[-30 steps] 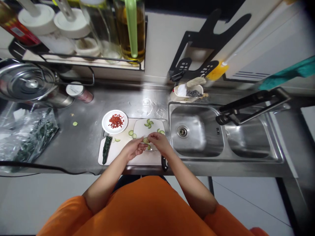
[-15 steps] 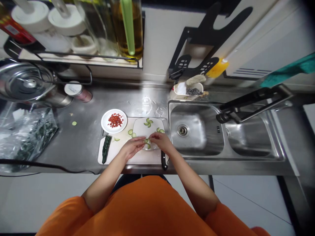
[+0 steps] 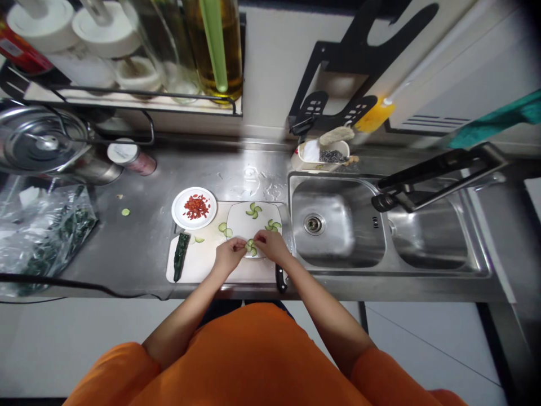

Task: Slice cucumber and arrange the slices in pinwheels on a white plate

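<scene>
At the front of a square white plate [image 3: 241, 220], my left hand [image 3: 228, 256] pinches the edge of a small cluster of cucumber slices [image 3: 251, 248]. My right hand [image 3: 273, 246] has its fingertips closed on the same cluster from the other side. A pinwheel of cucumber slices [image 3: 253, 210] lies at the plate's back, and another group of slices [image 3: 273, 225] at its right, partly behind my right hand. Loose cucumber slices [image 3: 225, 229] overlap the plate's left edge. The plate stands on a white cutting board [image 3: 207, 265]. A dark green cucumber piece [image 3: 181, 256] lies on the board's left.
A round white plate [image 3: 178, 217] of red berries sits on the board's back left corner. A black-handled knife [image 3: 281, 279] lies at the front right. The double sink [image 3: 338, 225] is to the right; a plastic bag [image 3: 54, 237] and a pot [image 3: 46, 141] are left.
My left hand has turned from stretched fingers to a closed pinch at the front slices. My right hand has shifted slightly left, and more of the right-hand slices show.
</scene>
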`<state>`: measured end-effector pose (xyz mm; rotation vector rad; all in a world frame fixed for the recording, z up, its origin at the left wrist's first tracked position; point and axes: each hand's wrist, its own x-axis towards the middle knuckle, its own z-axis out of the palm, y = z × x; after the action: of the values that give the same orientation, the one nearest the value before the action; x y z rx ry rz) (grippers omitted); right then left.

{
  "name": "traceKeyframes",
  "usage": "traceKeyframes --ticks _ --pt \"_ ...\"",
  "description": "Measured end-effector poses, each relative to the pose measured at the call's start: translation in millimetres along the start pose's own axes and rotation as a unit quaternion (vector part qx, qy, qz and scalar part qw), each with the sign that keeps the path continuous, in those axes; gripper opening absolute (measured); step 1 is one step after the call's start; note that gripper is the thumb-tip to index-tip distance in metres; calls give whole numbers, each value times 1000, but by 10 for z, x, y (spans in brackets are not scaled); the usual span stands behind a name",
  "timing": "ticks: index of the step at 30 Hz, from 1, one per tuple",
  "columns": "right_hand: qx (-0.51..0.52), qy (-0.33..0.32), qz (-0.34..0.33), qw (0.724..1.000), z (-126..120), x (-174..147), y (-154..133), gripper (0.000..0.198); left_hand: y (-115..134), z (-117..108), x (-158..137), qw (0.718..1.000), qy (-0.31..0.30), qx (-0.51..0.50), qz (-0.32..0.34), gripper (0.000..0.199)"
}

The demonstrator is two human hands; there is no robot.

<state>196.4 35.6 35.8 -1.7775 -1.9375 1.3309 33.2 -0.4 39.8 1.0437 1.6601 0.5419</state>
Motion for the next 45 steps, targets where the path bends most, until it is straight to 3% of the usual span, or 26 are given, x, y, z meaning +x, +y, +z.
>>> traceKeyframes --ticks 25,35,45 --pt "-88 -3 -50 995 60 17 39 11 -31 96 -63 987 26 132 83 16" --pt "-164 -15 -77 983 93 -3 34 15 -104 138 -66 960 19 209 185 17" --pt "-208 1 -95 973 161 -41 92 14 -158 122 -74 944 3 252 213 15"
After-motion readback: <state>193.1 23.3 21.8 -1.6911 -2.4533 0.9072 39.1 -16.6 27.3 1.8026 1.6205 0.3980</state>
